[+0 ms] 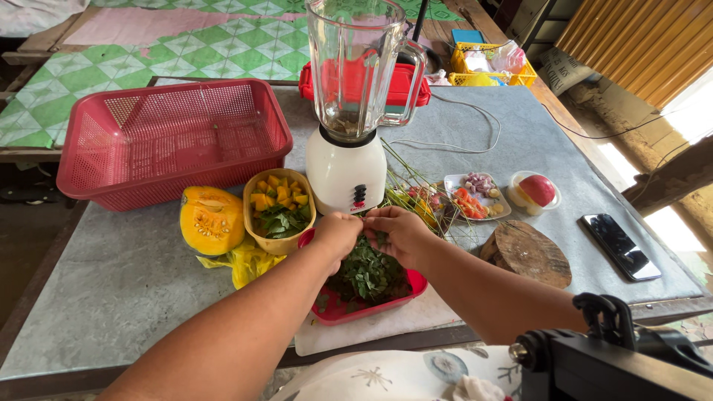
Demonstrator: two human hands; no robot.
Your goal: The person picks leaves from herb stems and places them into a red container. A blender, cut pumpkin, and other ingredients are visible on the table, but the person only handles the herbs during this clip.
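Note:
My left hand and my right hand meet just above a red plastic tray heaped with green leaves. Both hands pinch a thin green stem with small leaves between their fingertips. A yellow bowl of pumpkin cubes and green leaves stands just left of my left hand. A white blender with a clear jar stands right behind the hands.
A cut pumpkin piece lies on a yellow bag left of the bowl. A red basket stands at back left. Right of the hands are stripped stems, a small tray of chopped vegetables, a bowl with an apple, a round wooden board and a phone.

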